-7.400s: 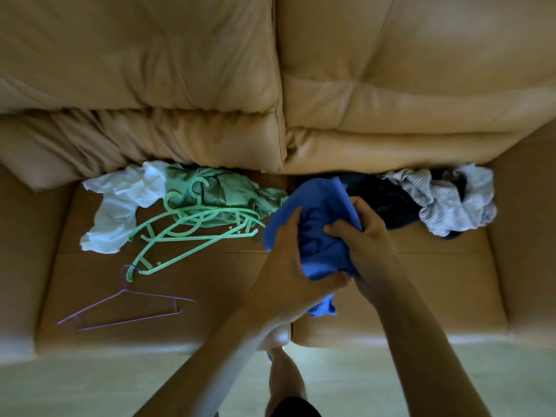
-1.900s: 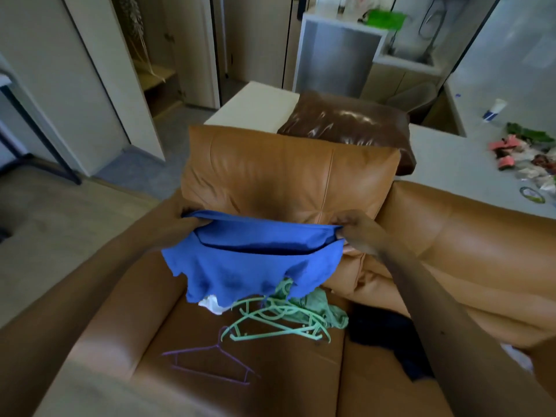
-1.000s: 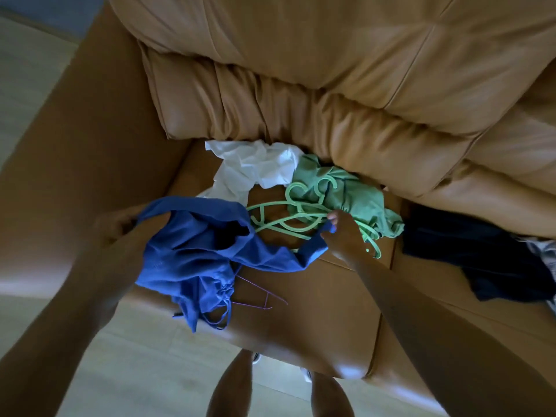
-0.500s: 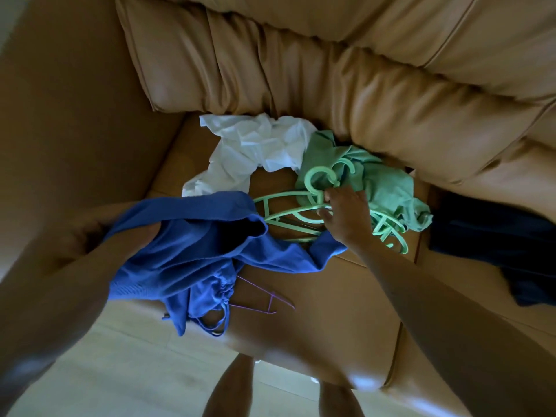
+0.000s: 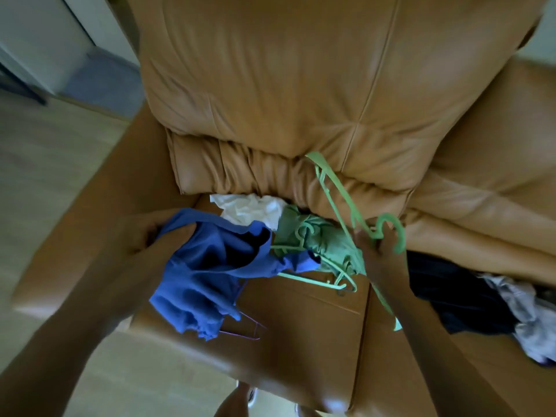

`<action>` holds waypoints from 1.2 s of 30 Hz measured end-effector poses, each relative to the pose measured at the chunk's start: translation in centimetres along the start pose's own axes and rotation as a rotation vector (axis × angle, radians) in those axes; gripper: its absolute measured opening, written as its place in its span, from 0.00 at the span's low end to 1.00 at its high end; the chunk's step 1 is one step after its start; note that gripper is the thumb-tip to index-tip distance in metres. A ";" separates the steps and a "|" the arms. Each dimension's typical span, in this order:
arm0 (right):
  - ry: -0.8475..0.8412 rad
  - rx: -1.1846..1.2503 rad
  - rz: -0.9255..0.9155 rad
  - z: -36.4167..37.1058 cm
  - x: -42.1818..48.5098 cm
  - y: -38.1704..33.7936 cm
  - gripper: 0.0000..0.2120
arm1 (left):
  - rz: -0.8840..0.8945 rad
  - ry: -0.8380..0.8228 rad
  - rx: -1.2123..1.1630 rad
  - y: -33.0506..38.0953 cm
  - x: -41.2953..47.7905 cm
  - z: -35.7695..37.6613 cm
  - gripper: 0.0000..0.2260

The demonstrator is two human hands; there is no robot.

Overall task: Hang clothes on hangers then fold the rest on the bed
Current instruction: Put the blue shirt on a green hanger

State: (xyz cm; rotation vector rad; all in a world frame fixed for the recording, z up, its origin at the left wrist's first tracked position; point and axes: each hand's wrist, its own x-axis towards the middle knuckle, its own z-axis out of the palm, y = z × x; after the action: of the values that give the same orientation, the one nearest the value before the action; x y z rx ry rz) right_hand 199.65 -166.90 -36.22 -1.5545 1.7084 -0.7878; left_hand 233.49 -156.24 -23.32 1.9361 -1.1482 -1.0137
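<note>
A tan leather sofa (image 5: pixel 301 326) fills the view, with pale wood floor (image 5: pixel 45 176) to its left. Nearest on the seat lies a thin purple hanger (image 5: pixel 240 335), half hidden under the hanging end of a blue garment (image 5: pixel 204 275). The left hand (image 5: pixel 141 236) holds that garment above the seat's left side, its fingers curled tight into a bunched edge while the rest droops in folds. To the right, the right hand (image 5: pixel 379 260) grips a green hanger (image 5: pixel 401 239) at the neck just under the hook, fingers closed round the plastic. The hanger is clear of the seat and tilted, one arm reaching up toward the back cushion (image 5: pixel 301 85), the other running down past the wrist.

Between the hands, more green hangers (image 5: pixel 313 281) lie tangled on the seat, touching a crumpled green garment (image 5: pixel 319 245). Just behind it, against the foot of the cushion, sits a white garment (image 5: pixel 249 207). Farther right lie a dark garment (image 5: pixel 451 296) and a grey striped one (image 5: pixel 526 311) – both in loose heaps.
</note>
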 end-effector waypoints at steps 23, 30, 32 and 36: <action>-0.325 -0.120 -0.469 -29.7 -5.5 -27.7 0.06 | 0.691 0.038 0.425 30.7 -5.2 -2.5 0.20; -0.377 -0.037 -0.602 -27.6 -6.1 -32.0 0.10 | 0.889 0.068 0.627 34.0 -6.2 -2.3 0.24; -0.409 -0.020 -0.612 -27.5 -5.9 -32.5 0.12 | 0.915 0.082 0.663 34.2 -6.3 -2.8 0.23; -0.418 0.031 -0.633 -27.2 -6.0 -33.7 0.12 | 0.962 0.128 0.780 34.6 -6.8 -3.5 0.20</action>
State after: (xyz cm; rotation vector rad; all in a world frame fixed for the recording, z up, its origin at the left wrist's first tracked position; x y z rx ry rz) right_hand 197.28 -164.63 7.33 -2.0939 0.9015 -0.7079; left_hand 220.71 -163.33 9.01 1.5317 -2.2711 0.1082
